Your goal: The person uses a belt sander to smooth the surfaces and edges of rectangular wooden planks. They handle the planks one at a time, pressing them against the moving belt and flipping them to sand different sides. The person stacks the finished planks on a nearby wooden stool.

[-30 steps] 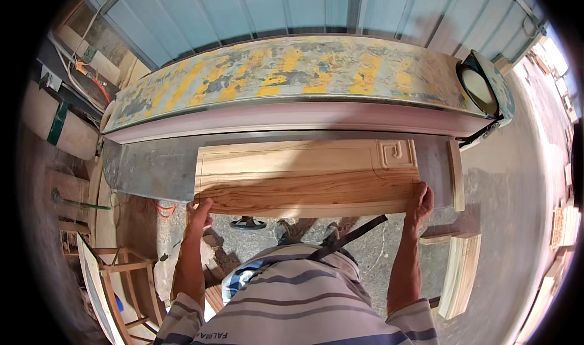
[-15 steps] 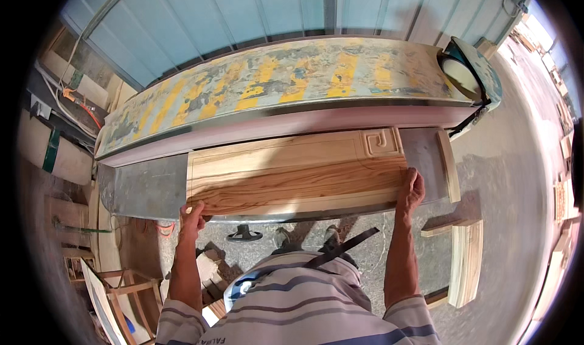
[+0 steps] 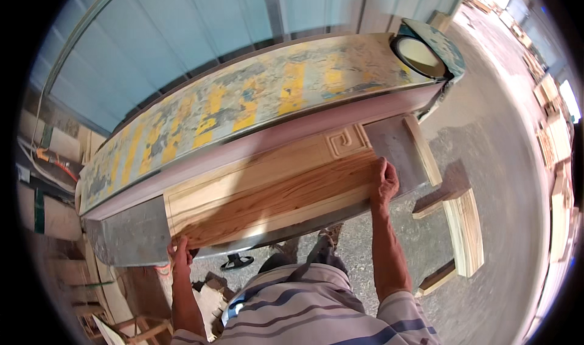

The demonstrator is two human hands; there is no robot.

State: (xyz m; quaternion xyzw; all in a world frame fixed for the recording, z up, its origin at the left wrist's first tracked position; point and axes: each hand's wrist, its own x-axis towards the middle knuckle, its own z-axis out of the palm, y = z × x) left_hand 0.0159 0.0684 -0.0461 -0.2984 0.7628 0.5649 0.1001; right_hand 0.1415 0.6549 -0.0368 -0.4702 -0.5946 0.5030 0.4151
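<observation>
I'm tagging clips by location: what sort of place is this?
Probably a woodworking shop: a carved wooden panel beside what looks like a belt sander, and stacked lumber at far right.

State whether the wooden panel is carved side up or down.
Up: the wooden panel shows its squared spiral carving to the head camera.

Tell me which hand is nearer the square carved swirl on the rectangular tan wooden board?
Right. The right hand holds the board at the end with the swirl; the left hand holds the opposite end.
</observation>
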